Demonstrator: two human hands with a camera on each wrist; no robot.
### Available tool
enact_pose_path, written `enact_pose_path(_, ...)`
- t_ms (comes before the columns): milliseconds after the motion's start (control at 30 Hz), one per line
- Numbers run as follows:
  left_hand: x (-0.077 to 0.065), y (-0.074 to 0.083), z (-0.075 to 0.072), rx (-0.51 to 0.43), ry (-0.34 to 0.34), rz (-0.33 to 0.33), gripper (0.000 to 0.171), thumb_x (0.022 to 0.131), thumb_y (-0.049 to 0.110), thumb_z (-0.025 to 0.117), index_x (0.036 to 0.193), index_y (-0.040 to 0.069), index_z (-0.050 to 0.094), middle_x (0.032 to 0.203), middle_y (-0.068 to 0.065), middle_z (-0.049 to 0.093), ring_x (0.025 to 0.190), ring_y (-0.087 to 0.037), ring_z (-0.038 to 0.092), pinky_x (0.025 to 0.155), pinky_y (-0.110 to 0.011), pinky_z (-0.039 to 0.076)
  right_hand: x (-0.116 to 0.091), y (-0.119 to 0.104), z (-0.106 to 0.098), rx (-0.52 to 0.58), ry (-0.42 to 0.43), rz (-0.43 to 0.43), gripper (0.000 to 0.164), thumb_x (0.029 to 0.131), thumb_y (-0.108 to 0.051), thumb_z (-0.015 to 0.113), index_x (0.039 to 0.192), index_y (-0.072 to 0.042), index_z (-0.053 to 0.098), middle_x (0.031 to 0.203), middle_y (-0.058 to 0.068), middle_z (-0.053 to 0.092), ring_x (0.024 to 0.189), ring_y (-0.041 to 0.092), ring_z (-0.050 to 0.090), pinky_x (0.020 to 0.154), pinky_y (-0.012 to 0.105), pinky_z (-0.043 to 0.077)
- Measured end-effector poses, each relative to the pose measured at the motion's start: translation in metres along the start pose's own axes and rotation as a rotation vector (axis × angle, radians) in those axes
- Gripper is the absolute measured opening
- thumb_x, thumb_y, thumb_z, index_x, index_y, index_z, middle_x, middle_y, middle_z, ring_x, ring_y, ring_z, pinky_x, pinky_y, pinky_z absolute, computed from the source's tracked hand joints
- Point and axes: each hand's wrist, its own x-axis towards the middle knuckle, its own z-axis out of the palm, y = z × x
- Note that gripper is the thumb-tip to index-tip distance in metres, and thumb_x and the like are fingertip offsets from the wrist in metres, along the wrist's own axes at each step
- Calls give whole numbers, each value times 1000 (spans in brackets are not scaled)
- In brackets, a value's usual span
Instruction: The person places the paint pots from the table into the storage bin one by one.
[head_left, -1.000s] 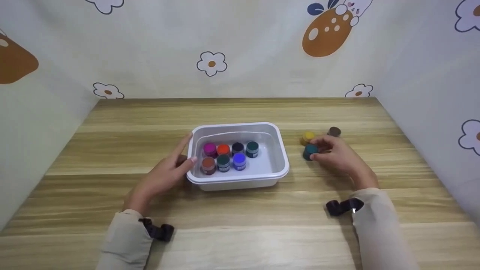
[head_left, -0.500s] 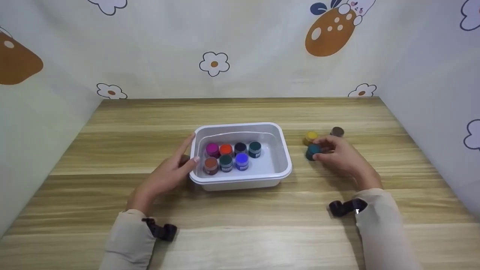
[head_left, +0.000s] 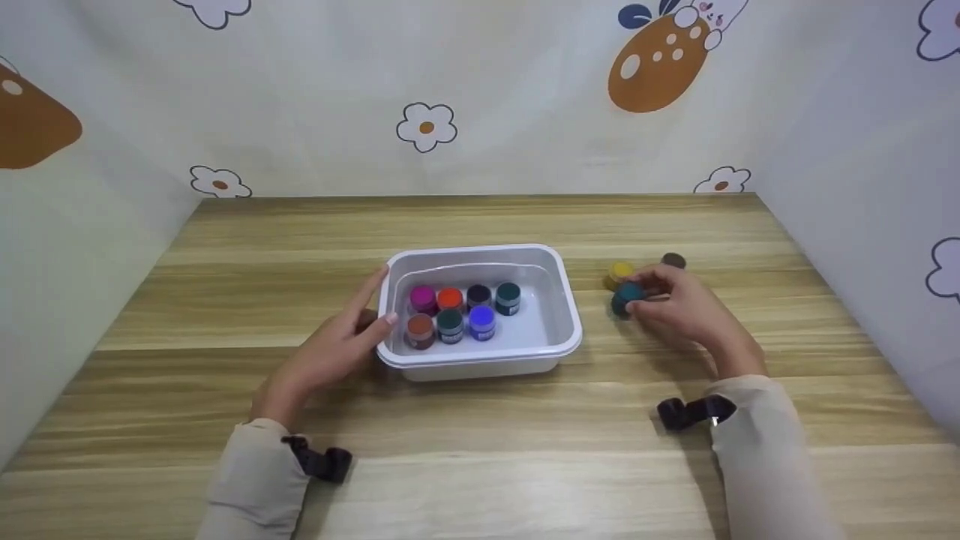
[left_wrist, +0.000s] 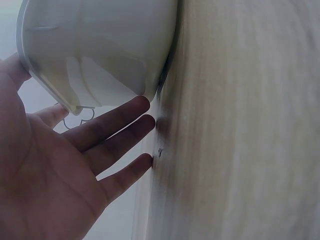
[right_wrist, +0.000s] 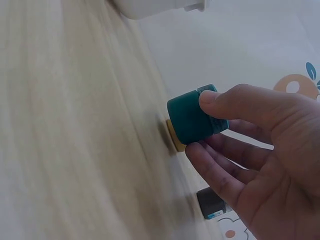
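Note:
My right hand (head_left: 686, 311) pinches a small teal paint jar (right_wrist: 190, 117) between thumb and fingers, right of the white plastic tub (head_left: 487, 365). In the right wrist view the jar is just off the table. A yellow paint jar (head_left: 619, 273) stands close behind it, and a dark brown-grey paint jar (right_wrist: 210, 202) is partly hidden beyond the hand. My left hand (head_left: 330, 352) rests against the tub's left side with straight fingers, thumb and index at the rim; in the left wrist view the other fingertips (left_wrist: 142, 103) reach low beside the tub wall.
Inside the tub stand several paint jars in two rows, among them a magenta jar (head_left: 423, 298), an orange-red jar (head_left: 450, 299) and a blue jar (head_left: 482, 321). The tub's right part shows bare floor. A patterned cloth (head_left: 322, 97) hangs behind the wooden table (head_left: 480, 450).
My right hand has raised the teal jar slightly off the table. My left hand and the tub stay as they were; the head view has shifted a little.

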Motion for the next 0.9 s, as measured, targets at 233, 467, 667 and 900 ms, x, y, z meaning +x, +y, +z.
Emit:
enact_pose_path(233,0,-2,1,-1,5,24,71,102,46,50,159,39,8,141,-24,52,125,-35,54,108,-59,37,-2,-20,-6,7,22,-23,44,89,-13,72,127,4,58,125,22,61,116,33,59,93,27,49)
enact_pose_path(467,1,-2,0,6,-5,15,71,102,47,48,159,41,6,146,-24,47,129,-38,51,109,-61,34,-8,-49,-7,48,49,-69,43,90,-15,73,126,3,59,122,19,63,111,30,63,83,15,50)
enact_pose_path(667,0,-1,0,8,-11,11,70,103,46,48,158,43,6,141,-25,52,126,-37,53,108,-60,36,-10,-75,-3,93,53,-116,42,89,-13,73,127,1,59,121,17,62,109,29,64,85,21,55)
enact_pose_path(900,0,0,-2,0,-17,10,69,103,45,48,158,45,5,145,-26,48,129,-39,51,109,-62,33,-5,-104,14,114,35,-187,38,87,-8,74,123,-1,62,117,13,63,108,26,63,90,27,55)
